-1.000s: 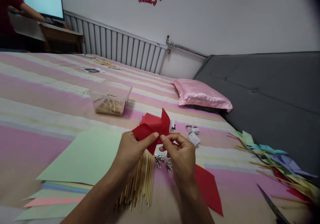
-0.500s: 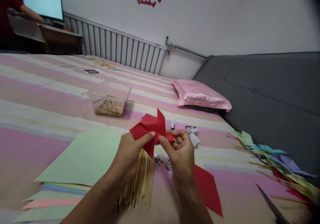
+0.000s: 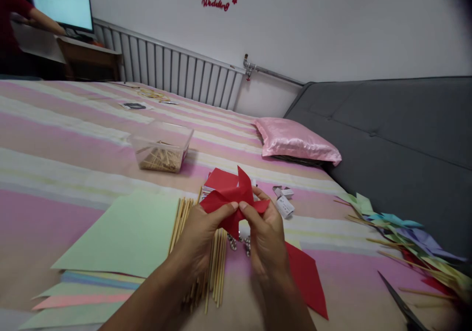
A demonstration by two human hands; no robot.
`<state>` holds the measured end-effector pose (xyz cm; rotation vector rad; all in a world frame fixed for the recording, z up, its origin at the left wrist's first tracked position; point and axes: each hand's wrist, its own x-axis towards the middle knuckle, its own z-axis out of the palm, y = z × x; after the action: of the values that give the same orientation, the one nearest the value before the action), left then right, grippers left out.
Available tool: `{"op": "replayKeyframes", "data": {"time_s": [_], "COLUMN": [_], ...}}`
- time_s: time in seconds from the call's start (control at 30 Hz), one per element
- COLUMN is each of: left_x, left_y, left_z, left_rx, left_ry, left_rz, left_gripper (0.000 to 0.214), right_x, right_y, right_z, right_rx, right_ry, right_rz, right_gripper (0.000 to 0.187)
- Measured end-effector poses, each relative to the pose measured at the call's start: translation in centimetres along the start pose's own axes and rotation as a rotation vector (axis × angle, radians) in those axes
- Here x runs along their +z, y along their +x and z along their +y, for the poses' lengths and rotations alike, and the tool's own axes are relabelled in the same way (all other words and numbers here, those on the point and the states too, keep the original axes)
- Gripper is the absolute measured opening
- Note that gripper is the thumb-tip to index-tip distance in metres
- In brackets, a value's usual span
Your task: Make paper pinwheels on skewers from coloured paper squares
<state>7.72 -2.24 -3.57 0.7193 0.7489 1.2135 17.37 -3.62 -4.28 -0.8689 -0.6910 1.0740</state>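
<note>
A red paper pinwheel (image 3: 241, 191) is held up between both hands, its blades folded in toward the middle. My left hand (image 3: 202, 227) grips it from the left, thumb pressed near the centre. From the other side my right hand (image 3: 267, 227) pinches it, thumb tip close beside the left thumb. Whether a pin is at the centre cannot be seen. Below the hands lie a bundle of wooden sticks (image 3: 218, 267) and small shiny metal pieces (image 3: 232, 242). Behind the pinwheel sits a stack of red paper squares (image 3: 220, 178). A red sheet (image 3: 306, 279) lies right of my right wrist.
Coloured paper sheets (image 3: 121, 237) lie at left. A clear plastic box (image 3: 162, 149) holds short sticks. Small boxes (image 3: 284, 206), a pink pillow (image 3: 297, 140), finished pinwheels (image 3: 416, 237) and scissors (image 3: 400, 304) lie to the right. Another person's arm (image 3: 46, 22) is at the far left.
My right hand has shifted its fingers from the pinwheel's right blade to its centre, thumb now meeting the left thumb. The pinwheel has moved slightly right and down, uncovering the red paper stack.
</note>
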Motion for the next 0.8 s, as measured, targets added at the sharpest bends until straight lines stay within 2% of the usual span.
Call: {"op": "replayKeyframes", "data": {"time_s": [0.13,0.27,0.4,0.6,0.8], "left_x": [-0.8,-1.5,-1.6,-1.4,-1.4], "left_y": [0.1,0.2,0.2,0.3,0.3], "left_z": [1.4,2.9,3.1,2.4,2.5], "left_rx": [-0.058,-0.097,-0.113,-0.149,-0.141], "left_ry": [0.143,0.239,0.4,0.511,0.521], "left_rz": [-0.082,-0.119,-0.141,-0.194,-0.183], "left_gripper": [0.017,0.021,0.024,0.023,0.023], "right_x": [-1.0,-2.0,-2.2,-1.9,-1.7], "right_y": [0.7,1.1,1.0,0.8,0.6], "right_z": [-0.9,-1.8,-2.2,-2.2,-2.2], "right_rx": [0.113,0.205,0.271,0.284,0.234], "right_ry": [-0.012,-0.059,-0.129,-0.204,-0.296], "right_rz": [-0.058,-0.132,-0.222,-0.241,-0.244], "right_gripper": [0.058,0.06,0.059,0.062,0.063]}}
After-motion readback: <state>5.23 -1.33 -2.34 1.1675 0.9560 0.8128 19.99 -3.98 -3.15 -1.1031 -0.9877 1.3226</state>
